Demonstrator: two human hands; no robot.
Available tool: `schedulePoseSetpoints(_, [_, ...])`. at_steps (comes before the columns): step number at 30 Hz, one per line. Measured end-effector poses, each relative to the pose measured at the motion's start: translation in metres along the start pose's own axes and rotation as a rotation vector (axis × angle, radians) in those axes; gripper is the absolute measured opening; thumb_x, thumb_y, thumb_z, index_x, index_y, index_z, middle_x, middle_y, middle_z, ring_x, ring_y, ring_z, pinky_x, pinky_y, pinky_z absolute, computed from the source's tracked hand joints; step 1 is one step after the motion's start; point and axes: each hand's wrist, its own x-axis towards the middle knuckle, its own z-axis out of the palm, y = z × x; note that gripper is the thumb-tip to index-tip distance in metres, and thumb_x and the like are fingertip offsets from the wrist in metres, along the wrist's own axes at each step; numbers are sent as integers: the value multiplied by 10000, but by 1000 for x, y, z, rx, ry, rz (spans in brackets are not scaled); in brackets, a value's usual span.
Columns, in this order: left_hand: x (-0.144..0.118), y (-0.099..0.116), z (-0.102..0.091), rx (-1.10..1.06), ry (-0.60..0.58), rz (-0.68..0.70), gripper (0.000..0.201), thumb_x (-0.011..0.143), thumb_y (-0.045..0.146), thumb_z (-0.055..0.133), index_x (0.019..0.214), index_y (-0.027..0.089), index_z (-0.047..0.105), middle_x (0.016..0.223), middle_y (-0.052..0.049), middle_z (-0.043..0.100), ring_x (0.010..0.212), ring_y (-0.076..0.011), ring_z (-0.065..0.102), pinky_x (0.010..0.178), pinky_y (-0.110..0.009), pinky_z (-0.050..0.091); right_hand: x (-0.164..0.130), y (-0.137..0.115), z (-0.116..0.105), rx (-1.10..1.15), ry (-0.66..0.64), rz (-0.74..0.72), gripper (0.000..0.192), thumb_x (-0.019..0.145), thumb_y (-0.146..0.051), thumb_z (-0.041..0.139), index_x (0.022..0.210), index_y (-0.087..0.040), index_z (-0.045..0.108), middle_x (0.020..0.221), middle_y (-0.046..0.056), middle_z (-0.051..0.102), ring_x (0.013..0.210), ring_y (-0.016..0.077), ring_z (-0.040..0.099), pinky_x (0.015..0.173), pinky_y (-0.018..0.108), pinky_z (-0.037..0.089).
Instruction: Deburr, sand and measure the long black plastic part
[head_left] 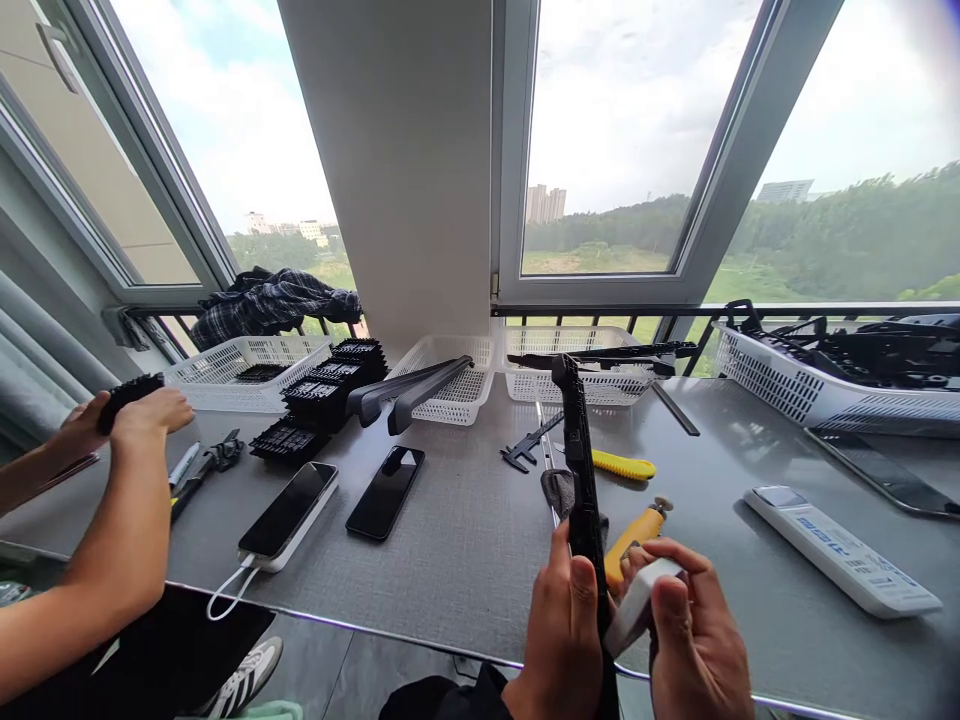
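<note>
My left hand is closed round a long black plastic strip, which stands up at a steep tilt above the table's front edge. Close beside it, my right hand pinches a small white block with a greyish end. That end is against or very near the strip's right side; I cannot tell if it touches. Partly behind my right fingers lies a yellow-handled tool with a round metal knob. Just beyond the strip are a dark grey cloth, a caliper and a yellow utility knife.
Several white baskets line the back, some with black parts. Black moulded pieces are stacked left of two dark bars. Two phones and a white labelled case lie on the table. At left, a co-worker's hands hold a black piece.
</note>
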Motion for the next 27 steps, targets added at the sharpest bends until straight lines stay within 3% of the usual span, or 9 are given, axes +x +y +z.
schedulePoseSetpoints(4, [-4,-4,-1,117,-20,37,774,1063,725,261,1505,169,569,867,-95,760,702,-243,641,726,-360,491,2,-6,11,-186,1,99,590,882,-742,716,1139,-212,681,822,17,704,678,193,656,595,261,536])
schedulePoseSetpoints(9, [-4,-7,1,104,30,51,728,1085,669,245,1486,167,586,837,-105,759,681,-250,644,652,-352,463,0,-18,17,-337,-55,76,514,927,-742,631,972,-231,673,745,-3,670,654,199,623,587,271,504])
schedulePoseSetpoints(13, [1,-5,-3,88,95,38,805,1064,720,220,1463,123,583,924,-145,753,764,-261,639,721,-366,478,-5,-16,20,-372,-103,50,500,960,-728,570,954,-238,671,777,6,687,689,210,643,632,280,513])
schedulePoseSetpoints(16, [3,-1,-7,24,52,56,883,1033,781,206,1517,113,522,912,-122,739,769,-254,625,755,-369,489,-7,-14,23,-375,-88,33,490,943,-718,593,995,-240,690,874,24,737,747,221,680,695,287,532])
schedulePoseSetpoints(20, [2,1,-8,43,-3,43,910,1021,803,206,1535,113,502,815,-71,705,693,-231,579,759,-370,489,-7,-13,23,-364,-63,75,510,915,-735,624,1015,-240,697,840,20,736,682,211,656,632,284,519])
schedulePoseSetpoints(27, [1,0,-6,-53,-127,30,797,1034,762,340,1470,119,520,1226,-192,741,1040,-301,696,960,-416,524,0,-13,15,-362,9,119,579,878,-768,647,1069,-224,704,747,-2,683,589,185,591,525,265,481])
